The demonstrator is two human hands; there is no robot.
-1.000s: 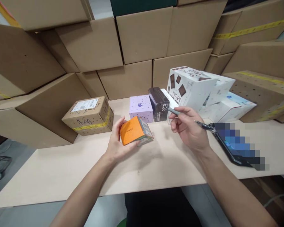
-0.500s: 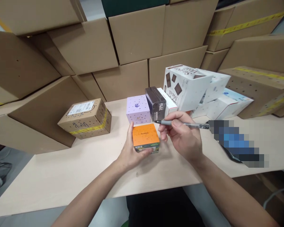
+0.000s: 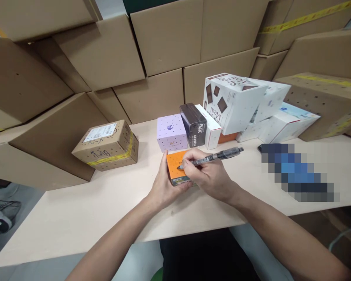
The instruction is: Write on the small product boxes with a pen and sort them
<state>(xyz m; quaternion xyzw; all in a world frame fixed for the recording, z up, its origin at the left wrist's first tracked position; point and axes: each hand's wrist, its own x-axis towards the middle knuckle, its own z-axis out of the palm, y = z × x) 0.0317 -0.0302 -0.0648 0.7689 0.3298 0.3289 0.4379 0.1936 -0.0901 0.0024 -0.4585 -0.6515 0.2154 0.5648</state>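
Note:
An orange box (image 3: 174, 160) with dark green sides stands on the table in front of me. My left hand (image 3: 165, 188) grips it, fingers along its left side and thumb across the front. My right hand (image 3: 206, 174) is closed around a marker pen (image 3: 219, 155) in a writing hold. The pen's tip meets or hovers just over the box's orange top; I cannot tell which. My right hand hides the right part of the box. Just behind are a lilac box (image 3: 171, 132) with dark dots and a dark brown box (image 3: 193, 125).
A taped carton (image 3: 108, 146) with a label sits on the left of the table (image 3: 84, 214). White boxes, one a large printed box (image 3: 234, 103), stand at the back right. A blurred-out dark object (image 3: 295, 171) lies at right. Stacked cardboard boxes (image 3: 166, 39) wall the back.
My right hand has moved left and down, bringing the pen over the orange box's top. The pen is now tilted with its tip lower. My left hand has kept its grip.

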